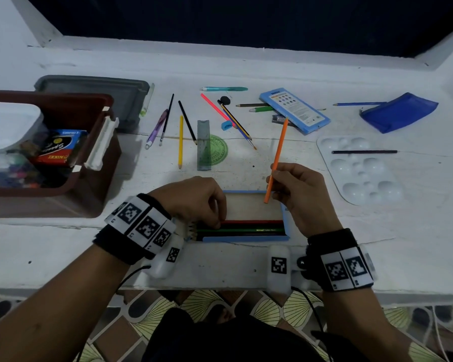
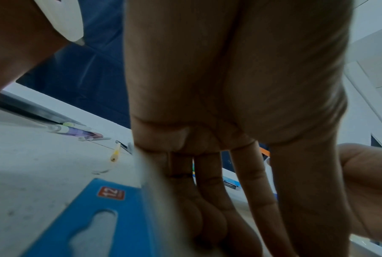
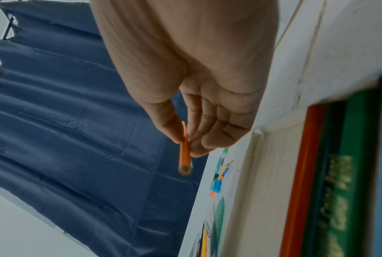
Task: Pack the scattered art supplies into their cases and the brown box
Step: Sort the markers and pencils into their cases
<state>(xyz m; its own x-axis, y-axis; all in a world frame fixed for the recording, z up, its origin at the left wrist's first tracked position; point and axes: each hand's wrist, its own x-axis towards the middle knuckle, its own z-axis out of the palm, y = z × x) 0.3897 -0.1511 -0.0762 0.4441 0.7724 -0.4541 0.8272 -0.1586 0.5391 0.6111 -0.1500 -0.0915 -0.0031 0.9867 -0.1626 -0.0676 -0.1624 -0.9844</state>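
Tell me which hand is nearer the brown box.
Left. The left hand rests on the pencil case, just right of the brown box; the right hand, holding the orange pencil, is farther right.

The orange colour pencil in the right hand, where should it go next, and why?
Probably down into the open blue pencil tray, beside the pencils already there. The right hand pinches the orange colour pencil above its bare part, while the left hand touches the packed ones.

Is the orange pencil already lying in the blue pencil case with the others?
No: the right hand holds the orange pencil tilted above the blue pencil case, where only the red and green pencils lie.
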